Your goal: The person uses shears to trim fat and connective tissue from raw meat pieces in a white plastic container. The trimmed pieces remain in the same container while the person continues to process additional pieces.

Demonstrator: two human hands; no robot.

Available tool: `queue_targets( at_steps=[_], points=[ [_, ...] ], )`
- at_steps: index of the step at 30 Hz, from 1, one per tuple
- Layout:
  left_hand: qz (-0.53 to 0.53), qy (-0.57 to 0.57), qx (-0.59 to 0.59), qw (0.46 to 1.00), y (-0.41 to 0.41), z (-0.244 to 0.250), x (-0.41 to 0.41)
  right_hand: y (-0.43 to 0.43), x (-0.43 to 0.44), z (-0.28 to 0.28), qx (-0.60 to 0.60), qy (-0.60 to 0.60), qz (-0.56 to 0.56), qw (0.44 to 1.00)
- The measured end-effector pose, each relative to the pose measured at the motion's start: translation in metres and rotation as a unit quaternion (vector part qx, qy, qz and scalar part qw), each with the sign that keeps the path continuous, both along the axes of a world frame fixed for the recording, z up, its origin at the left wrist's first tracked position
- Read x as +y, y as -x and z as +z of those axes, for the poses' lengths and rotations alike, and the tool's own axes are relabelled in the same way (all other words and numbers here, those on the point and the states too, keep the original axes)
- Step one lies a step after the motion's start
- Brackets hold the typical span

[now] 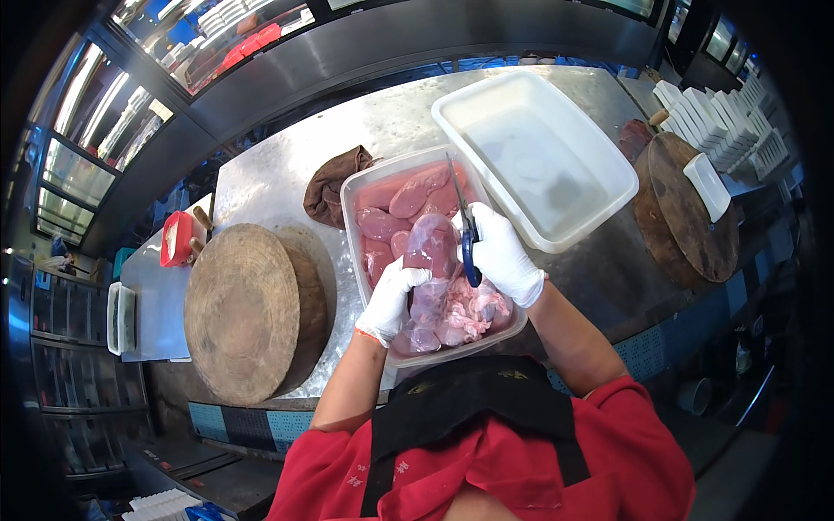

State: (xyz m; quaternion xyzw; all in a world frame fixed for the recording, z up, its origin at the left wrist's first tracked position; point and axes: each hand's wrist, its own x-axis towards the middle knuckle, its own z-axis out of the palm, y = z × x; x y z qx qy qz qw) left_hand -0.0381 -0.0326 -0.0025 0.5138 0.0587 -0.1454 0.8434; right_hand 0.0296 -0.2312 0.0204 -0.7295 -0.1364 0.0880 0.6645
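My left hand (396,296), in a white glove, grips a large reddish piece of raw offal (431,244), perhaps a kidney, with a pale membrane. My gloved right hand (503,254) holds blue-handled scissors (467,228) beside the piece, their blades pointing away from me. Both hands are over a white plastic tub (350,225). Smooth, dark-pink organ pieces (383,223) lie in reddish liquid in its far part. Pale fatty trimmings (470,311) and membrane-covered pieces are in the near part. How far apart the blades stand is unclear.
Beyond the tub on the right stands a large white plastic bin (534,156). A brown cloth (333,185) lies left of the tub. Round wooden chopping blocks stand at left (244,312) and right (677,208). A red container (176,239) is at far left; white trays (710,117) are stacked far right.
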Motion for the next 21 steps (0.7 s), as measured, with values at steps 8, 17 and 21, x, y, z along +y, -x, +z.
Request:
queue_targets(
  at_steps=[8, 17, 21],
  points=[
    [0.033, 0.107, 0.111, 0.988, -0.012, 0.006, -0.021, 0.002, 0.006, -0.013, 0.235, -0.339, 0.024, 0.911],
    [0.105, 0.007, 0.003, 0.994, -0.002, 0.018, -0.038, 0.009, 0.037, 0.010, 0.170, -0.329, -0.011, 0.929],
    [0.053, 0.024, -0.069, 0.996, -0.009, 0.006, -0.022, 0.010, 0.039, 0.025, 0.182, -0.309, 0.087, 0.929]
  ],
)
